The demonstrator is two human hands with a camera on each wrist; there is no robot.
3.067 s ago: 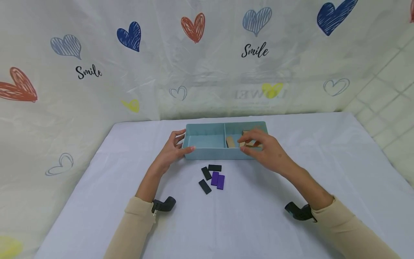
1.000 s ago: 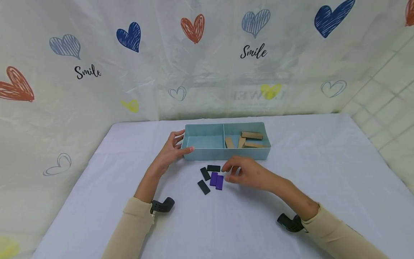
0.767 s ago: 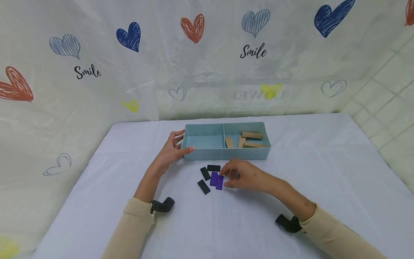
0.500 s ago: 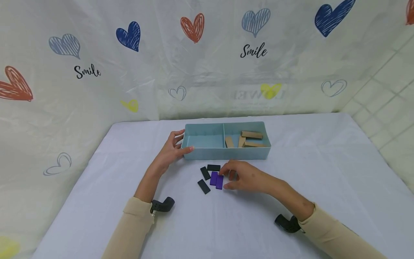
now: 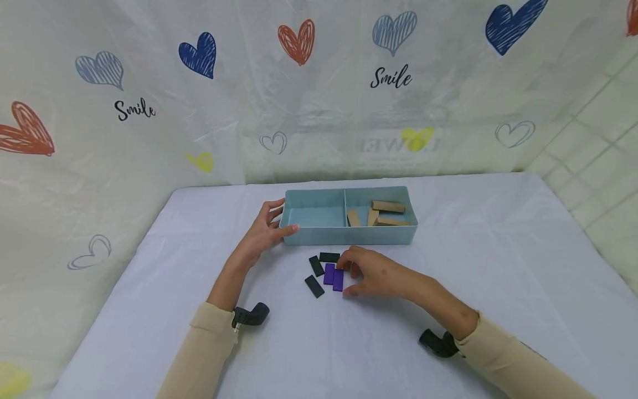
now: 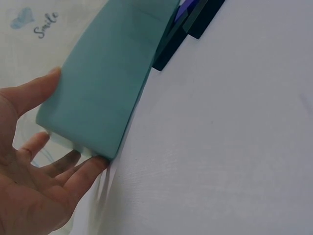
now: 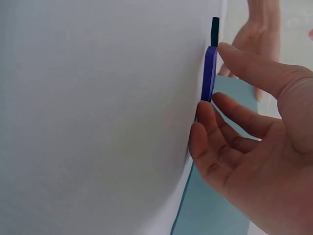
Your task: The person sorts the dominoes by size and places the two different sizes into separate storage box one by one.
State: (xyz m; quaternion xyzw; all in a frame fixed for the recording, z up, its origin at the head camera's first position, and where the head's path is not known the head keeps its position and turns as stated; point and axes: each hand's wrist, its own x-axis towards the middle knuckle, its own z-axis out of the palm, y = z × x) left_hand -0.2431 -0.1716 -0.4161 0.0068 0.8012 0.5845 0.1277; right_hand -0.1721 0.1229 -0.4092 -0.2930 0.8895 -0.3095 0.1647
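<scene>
My left hand [image 5: 261,233] grips the left end of a light blue divided box [image 5: 349,236], thumb on its front and fingers around the end. Two flat purple blocks lie side by side on the cloth before the box. My right hand [image 5: 381,272] pinches the right purple block [image 5: 338,280] by its two ends, as the purple block [image 7: 209,73] between thumb and fingers shows in the right wrist view. The other purple block [image 5: 329,274] touches its left side. Three black blocks lie around them: one behind [image 5: 329,257], one left [image 5: 316,266], one nearer [image 5: 314,286].
Several wooden blocks [image 5: 389,206] lie in the box's right compartment. The left compartment [image 5: 316,213] shows only its bare floor. A white cloth covers the table [image 5: 319,354], and a sheet printed with hearts [image 5: 329,100] hangs behind it.
My right hand has left the box's right compartment, come down to the purple blocks, and moved its thumb round to the near end of the right one. My left hand stays on the box.
</scene>
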